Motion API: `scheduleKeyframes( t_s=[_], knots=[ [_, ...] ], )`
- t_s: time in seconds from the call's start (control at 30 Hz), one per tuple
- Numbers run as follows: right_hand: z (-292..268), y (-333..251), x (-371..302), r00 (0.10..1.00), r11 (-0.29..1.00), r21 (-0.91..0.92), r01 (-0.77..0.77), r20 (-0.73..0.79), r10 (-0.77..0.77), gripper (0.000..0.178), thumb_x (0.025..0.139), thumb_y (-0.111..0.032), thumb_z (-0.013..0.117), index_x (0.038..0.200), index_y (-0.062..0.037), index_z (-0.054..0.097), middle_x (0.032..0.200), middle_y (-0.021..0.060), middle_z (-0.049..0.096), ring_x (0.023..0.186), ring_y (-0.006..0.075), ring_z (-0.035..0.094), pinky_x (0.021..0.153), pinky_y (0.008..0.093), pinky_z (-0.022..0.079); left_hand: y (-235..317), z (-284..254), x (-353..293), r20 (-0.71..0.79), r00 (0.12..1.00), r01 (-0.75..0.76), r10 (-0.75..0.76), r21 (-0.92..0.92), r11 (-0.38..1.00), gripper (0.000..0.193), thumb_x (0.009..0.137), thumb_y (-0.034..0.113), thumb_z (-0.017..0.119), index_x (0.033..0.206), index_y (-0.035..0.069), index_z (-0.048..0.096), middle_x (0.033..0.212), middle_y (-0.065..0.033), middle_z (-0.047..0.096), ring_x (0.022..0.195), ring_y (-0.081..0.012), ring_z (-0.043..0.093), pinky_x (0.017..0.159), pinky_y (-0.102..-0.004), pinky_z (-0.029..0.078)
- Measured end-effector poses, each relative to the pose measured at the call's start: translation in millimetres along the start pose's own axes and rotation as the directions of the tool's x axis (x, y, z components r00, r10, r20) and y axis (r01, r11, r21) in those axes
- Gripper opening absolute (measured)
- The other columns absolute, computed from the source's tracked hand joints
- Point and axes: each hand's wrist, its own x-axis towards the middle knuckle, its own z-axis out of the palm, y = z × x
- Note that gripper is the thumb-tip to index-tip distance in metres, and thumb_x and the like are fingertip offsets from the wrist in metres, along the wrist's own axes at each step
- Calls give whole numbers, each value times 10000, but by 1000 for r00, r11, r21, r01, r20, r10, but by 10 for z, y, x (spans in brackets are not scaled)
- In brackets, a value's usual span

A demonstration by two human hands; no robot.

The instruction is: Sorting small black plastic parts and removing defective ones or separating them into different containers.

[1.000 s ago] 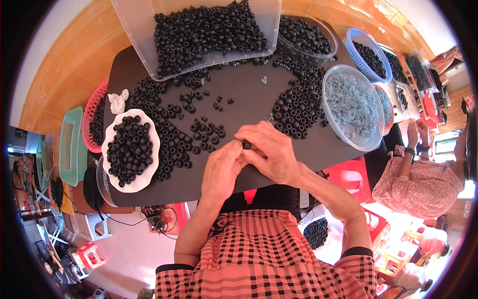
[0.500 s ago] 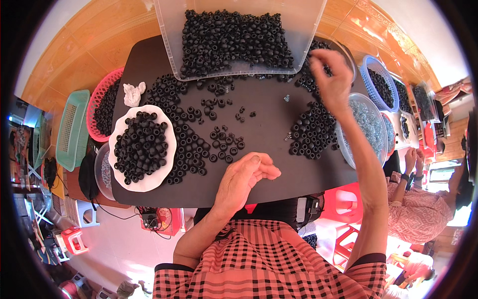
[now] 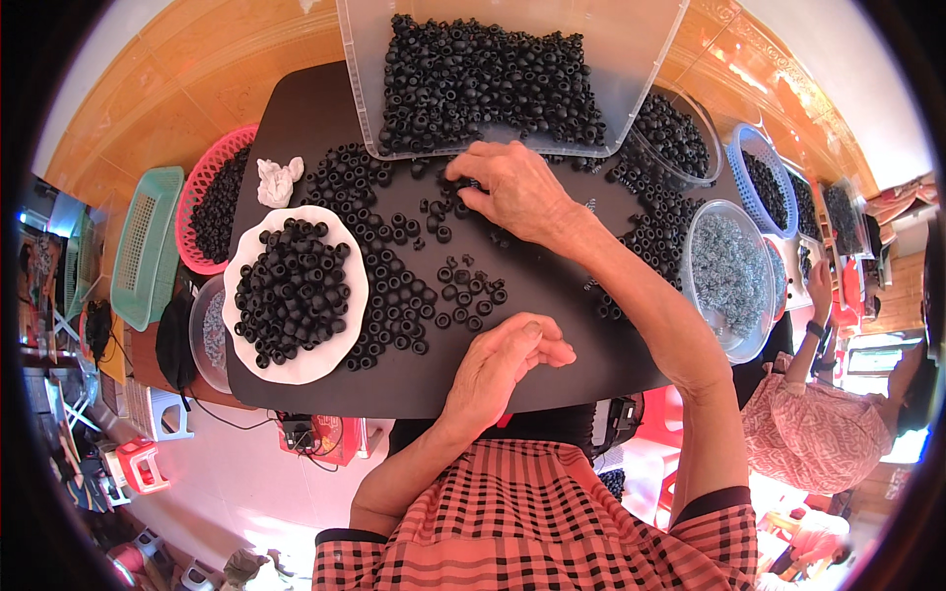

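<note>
Nearest the body, the left hand hangs at the front of the worktop, fingers loosely curled and thumb close above them; its palm is hidden, so I cannot tell whether it holds anything. Just beyond lie loose black rings, spread in a single layer, which probably makes single ones easy to pick. To their left, a white plate carries a heap of black pieces, its raised rim likely keeping them together. On the right, a clear bowl holds small springs, seemingly placed for easy reach. Farther out, the right hand has its fingers drawn narrow over dark pieces; whether one is gripped cannot be told. Behind it, a tilted clear tub opens toward the person, presumably for access to its black stock.
</note>
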Motion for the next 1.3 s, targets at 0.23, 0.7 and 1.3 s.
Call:
scheduleKeyframes(
  t_s=[0.23,0.7,1.3],
  knots=[
    [-176,-114,-344,995,994,52,-95,-15,95,180,717,-39,668,896,-51,657,795,87,618,710,257,595,685,373,466,-7,26,-11,-38,998,-52,53,35,998,264,999,180,459,1087,-48,557,931,-165,658,975,-244,634,933,-382,473],
    [-428,-877,-1095,976,922,365,-130,-118,184,202,766,-50,697,967,-50,678,810,66,628,686,167,629,603,278,508,52,-72,29,-142,939,-303,313,90,949,273,990,111,478,1220,-26,533,1087,-95,600,1071,-185,573,978,-363,453],
    [-258,62,-320,997,998,55,39,71,-43,209,770,-2,646,972,-30,688,976,103,654,763,284,640,700,369,515,30,-115,-42,-165,967,-229,196,-217,949,256,979,147,536,1167,-19,588,855,-160,686,916,-281,648,842,-414,535]
  ],
)
